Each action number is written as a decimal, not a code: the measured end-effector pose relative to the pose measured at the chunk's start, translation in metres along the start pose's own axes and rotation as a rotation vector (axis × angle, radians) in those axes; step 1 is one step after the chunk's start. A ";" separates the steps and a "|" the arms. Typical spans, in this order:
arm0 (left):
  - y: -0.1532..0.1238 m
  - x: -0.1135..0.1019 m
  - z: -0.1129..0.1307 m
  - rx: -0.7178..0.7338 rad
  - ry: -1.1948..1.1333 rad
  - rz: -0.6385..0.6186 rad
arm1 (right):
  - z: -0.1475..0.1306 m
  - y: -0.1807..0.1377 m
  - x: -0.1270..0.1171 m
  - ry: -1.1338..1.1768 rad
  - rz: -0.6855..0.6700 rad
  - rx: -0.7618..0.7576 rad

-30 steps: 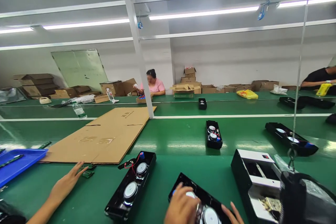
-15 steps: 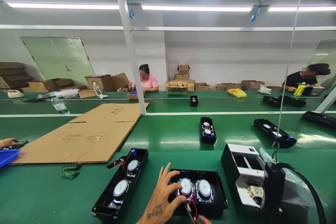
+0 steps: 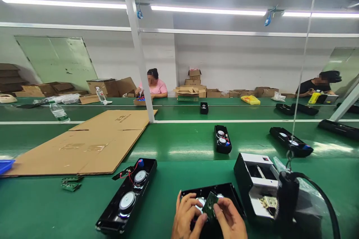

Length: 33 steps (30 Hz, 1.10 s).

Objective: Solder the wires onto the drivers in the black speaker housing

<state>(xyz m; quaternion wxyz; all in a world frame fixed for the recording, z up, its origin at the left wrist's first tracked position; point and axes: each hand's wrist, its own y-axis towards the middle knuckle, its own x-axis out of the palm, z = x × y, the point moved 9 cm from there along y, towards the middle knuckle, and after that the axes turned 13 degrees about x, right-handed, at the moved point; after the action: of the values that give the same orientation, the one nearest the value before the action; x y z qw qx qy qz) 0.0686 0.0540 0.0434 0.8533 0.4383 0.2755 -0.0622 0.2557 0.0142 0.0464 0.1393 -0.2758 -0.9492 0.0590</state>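
- Green circuit board [image 3: 210, 205], small and tilted, is pinched between the person's hands in the head view, low and just right of centre; its components are too small to make out.
- Left hand [image 3: 185, 216] curls closed around the board's lower left side, with the thumb and fingers bent inward.
- Right hand [image 3: 230, 219] closes on the board's right edge, its fingertips pressed against it.
- Black speaker housing [image 3: 211, 190] lies open on the green conveyor belt [image 3: 168, 216] under the hands, and a round silver speaker cone [image 3: 200, 204] shows just beside the board.
- Second black housing [image 3: 126, 194] lies to the left, holding two silver speakers, with a red wire and a blue connector at its far end.
- Small green boards [image 3: 70, 185] lie on the belt near a large cardboard sheet [image 3: 84, 145].
- White-lined black box [image 3: 255, 183] stands open to the right, beside a black hanging tool [image 3: 286, 199] on a cable.
- More black housings [image 3: 223, 140] rest further along the belt.
- Co-worker in a pink top [image 3: 153, 86] sits across the belt among cardboard boxes [image 3: 187, 91], and another person in black [image 3: 312, 87] sits far right.
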 end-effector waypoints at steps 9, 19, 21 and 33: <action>0.024 -0.021 0.006 -0.016 -0.046 -0.151 | -0.068 -0.012 0.035 -0.792 -0.424 -0.835; 0.024 -0.022 0.012 -0.054 0.064 -0.269 | -0.044 -0.034 0.065 -1.301 -0.641 -1.097; 0.021 -0.017 0.014 -0.019 0.069 -0.407 | -0.033 -0.028 0.067 -1.389 -0.697 -1.000; 0.010 0.026 0.002 0.059 0.203 -0.692 | -0.027 -0.006 0.060 -1.295 -0.932 -0.428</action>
<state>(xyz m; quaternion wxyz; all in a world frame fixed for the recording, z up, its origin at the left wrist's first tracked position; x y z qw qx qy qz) 0.0944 0.0619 0.0375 0.7369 0.3476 0.4891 -0.3114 0.2117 0.0423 0.0873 -0.4805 0.2142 -0.8495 -0.0395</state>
